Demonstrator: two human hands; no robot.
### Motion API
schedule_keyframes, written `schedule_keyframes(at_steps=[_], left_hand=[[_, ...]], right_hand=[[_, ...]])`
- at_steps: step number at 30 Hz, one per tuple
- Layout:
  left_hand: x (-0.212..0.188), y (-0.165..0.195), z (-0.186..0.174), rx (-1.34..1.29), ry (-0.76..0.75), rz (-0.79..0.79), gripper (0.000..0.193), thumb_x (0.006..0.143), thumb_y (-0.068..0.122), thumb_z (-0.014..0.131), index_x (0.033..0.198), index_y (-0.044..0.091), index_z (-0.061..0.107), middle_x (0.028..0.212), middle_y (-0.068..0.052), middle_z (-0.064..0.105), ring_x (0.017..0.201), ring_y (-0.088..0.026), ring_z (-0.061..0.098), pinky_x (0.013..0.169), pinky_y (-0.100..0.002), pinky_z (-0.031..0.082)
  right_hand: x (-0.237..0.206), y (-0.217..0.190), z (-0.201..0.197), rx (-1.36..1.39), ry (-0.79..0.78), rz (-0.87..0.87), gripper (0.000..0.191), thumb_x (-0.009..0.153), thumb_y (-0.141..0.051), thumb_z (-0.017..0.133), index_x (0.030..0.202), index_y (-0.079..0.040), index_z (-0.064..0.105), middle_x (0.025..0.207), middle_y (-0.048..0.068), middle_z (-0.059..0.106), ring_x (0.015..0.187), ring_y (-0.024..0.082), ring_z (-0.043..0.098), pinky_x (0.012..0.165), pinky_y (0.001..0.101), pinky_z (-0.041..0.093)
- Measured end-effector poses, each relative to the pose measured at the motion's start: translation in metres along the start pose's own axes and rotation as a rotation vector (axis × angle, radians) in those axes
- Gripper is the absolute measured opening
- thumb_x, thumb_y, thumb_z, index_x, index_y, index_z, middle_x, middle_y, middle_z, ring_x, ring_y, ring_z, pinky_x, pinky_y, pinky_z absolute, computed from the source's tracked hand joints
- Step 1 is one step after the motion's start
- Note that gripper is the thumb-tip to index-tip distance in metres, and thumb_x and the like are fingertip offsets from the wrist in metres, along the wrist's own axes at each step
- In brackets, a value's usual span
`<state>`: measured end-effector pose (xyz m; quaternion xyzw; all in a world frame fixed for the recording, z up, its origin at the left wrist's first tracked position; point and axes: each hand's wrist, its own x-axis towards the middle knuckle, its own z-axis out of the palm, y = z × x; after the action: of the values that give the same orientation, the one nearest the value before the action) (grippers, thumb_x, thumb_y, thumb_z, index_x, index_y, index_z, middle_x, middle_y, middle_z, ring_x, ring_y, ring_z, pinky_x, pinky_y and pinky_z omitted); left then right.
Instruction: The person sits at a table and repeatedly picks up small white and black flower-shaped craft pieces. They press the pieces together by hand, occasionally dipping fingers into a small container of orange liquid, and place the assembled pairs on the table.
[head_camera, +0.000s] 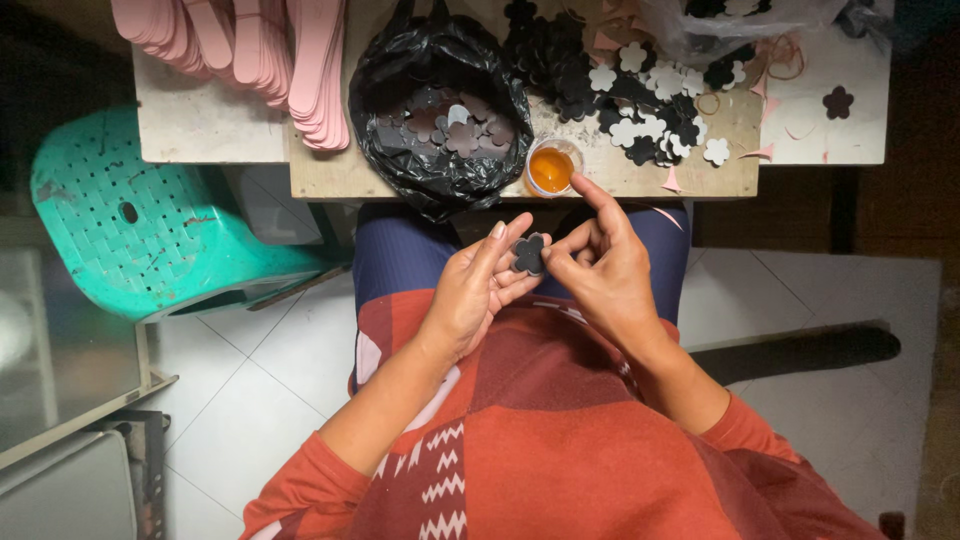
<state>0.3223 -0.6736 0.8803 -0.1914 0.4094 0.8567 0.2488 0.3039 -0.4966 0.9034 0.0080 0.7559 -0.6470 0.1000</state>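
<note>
Now your left hand (478, 290) and right hand (598, 268) both pinch a dark flower-shaped cutout (529, 254) just off the table's (330, 172) front edge, below the orange glue cup (550, 168).

Dark grey flower-shaped foam cutout (529, 254), flat face toward camera, pinched between both hands' fingertips above lap.

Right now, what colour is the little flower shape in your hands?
Dark grey, nearly black. The flower shape is pinched between the left hand and right hand, in the head view.
</note>
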Motion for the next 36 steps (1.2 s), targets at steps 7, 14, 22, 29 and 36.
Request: schedule_keyframes(at_steps=[7,14,22,29,36], left_hand=[[0.002,-0.002,-0.001,0.012,0.011,0.003,0.06,0.104,0.04,0.05,0.153,0.004,0.047,0.131,-0.009,0.068,0.108,-0.015,0.069,0.095,-0.033,0.056],[0.006,-0.009,-0.001,0.154,0.044,0.011,0.059,0.098,0.021,0.062,0.154,0.009,0.046,0.134,-0.004,0.066,0.114,-0.009,0.065,0.095,-0.032,0.055],[0.006,-0.01,-0.003,0.124,0.048,0.071,0.055,0.101,0.014,0.059,0.153,0.006,0.047,0.132,-0.009,0.069,0.112,-0.011,0.067,0.096,-0.031,0.056],[0.007,-0.011,-0.002,0.217,0.014,0.228,0.052,0.104,0.008,0.058,0.154,0.0,0.047,0.134,-0.013,0.069,0.115,-0.008,0.063,0.103,-0.023,0.05],[0.007,-0.015,-0.004,0.204,0.053,0.214,0.056,0.101,0.006,0.06,0.154,0.0,0.045,0.127,-0.01,0.07,0.105,-0.008,0.065,0.091,-0.023,0.053]], right_hand=[[0.001,0.001,0.002,-0.058,0.024,-0.025,0.076,0.086,0.002,0.074,0.156,-0.004,0.043,0.083,-0.003,0.067,0.066,-0.003,0.047,0.056,0.0145,0.036],[-0.001,0.0,0.004,-0.082,0.031,-0.011,0.076,0.087,0.001,0.074,0.156,-0.005,0.043,0.083,-0.003,0.067,0.065,-0.002,0.045,0.056,0.0149,0.035],[0.001,0.005,-0.008,0.099,0.022,0.077,0.073,0.091,-0.001,0.07,0.158,-0.002,0.039,0.094,0.0,0.07,0.075,0.001,0.056,0.069,0.0157,0.046],[0.001,0.011,-0.008,0.293,-0.06,0.17,0.074,0.091,0.0,0.072,0.157,0.0,0.037,0.097,0.004,0.071,0.087,0.006,0.063,0.076,0.0203,0.05],[0.0,0.019,0.0,0.349,-0.062,0.154,0.079,0.088,0.005,0.073,0.158,0.0,0.037,0.095,0.005,0.071,0.086,0.007,0.064,0.078,0.0218,0.052]])
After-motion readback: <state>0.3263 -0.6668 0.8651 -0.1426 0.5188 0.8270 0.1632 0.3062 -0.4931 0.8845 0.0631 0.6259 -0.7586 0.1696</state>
